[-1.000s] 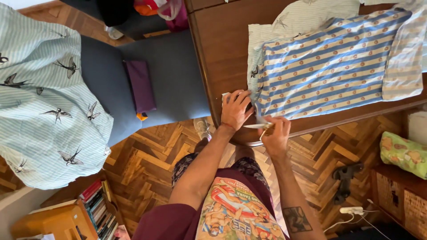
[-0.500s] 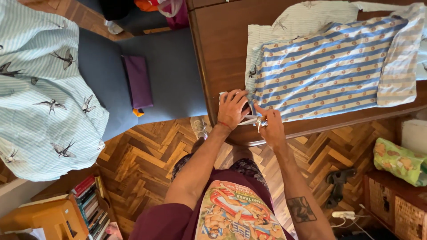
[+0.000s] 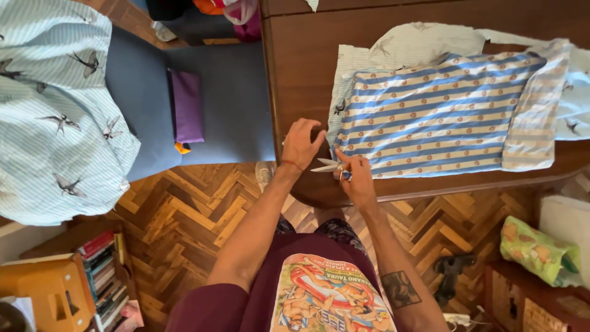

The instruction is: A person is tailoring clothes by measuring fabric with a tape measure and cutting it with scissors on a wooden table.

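A blue-and-tan striped fabric piece (image 3: pixel 439 117) lies flat on a dark wooden table (image 3: pixel 307 67), over a pale bird-print fabric (image 3: pixel 405 46). My right hand (image 3: pixel 355 178) holds small metal scissors (image 3: pixel 329 166) at the striped fabric's near left corner, blades pointing left. Just left of the fabric, my left hand (image 3: pixel 301 144) rests on the table with fingers spread, beside the scissor tips.
A blue upholstered seat (image 3: pixel 215 98) with a purple pouch (image 3: pixel 186 104) stands left of the table. A large pale bird-print cloth (image 3: pixel 55 110) is draped at far left. Books (image 3: pixel 104 270) sit at lower left, a green patterned bag (image 3: pixel 538 249) at lower right, on herringbone parquet.
My hands have drawn together at the fabric's near left corner; the scissors now show clearly in my right hand with blades pointing left. The camera view has shifted slightly.
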